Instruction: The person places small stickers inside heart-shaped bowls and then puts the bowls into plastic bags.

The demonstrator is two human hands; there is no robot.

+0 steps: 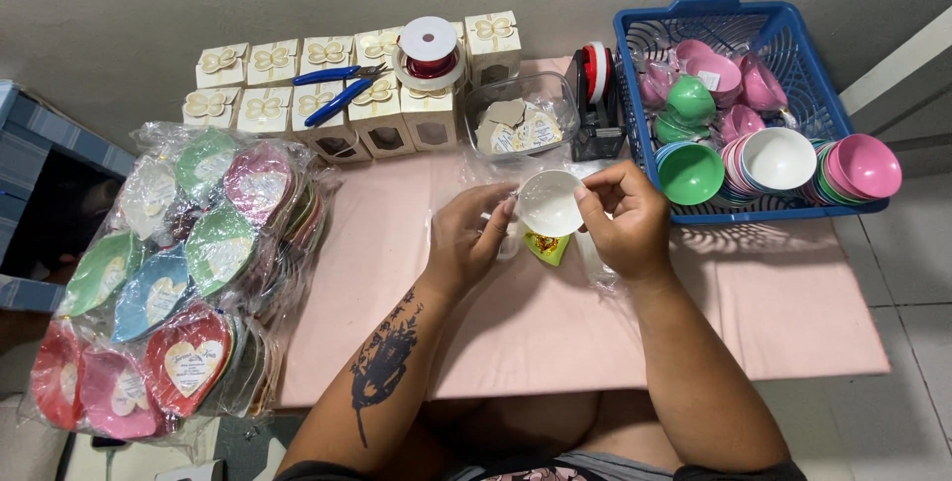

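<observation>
Right now both hands meet over the middle of the pink tabletop (595,332), sharing a small white bowl (548,203). The left hand (466,240) pinches the bowl's near-left rim with curled fingers, while the right hand (625,218) grips its right rim, thumb over the edge. Just below the bowl, between the two hands, lies a small yellow-green packet (547,246), with clear plastic wrap around it. Beyond the bowl stands a clear plastic tub (521,114) of paper tags, and to the right of that a tape dispenser (597,104). Right of the bowl sits a blue basket (734,20) full of pink, green and white bowls. Beyond the bowl to the left are cream gift boxes (327,94), carrying blue pliers (337,87) and a spool of red wire (429,53). Well left of the bowl, bagged heart-shaped dishes (178,293) pile up.
</observation>
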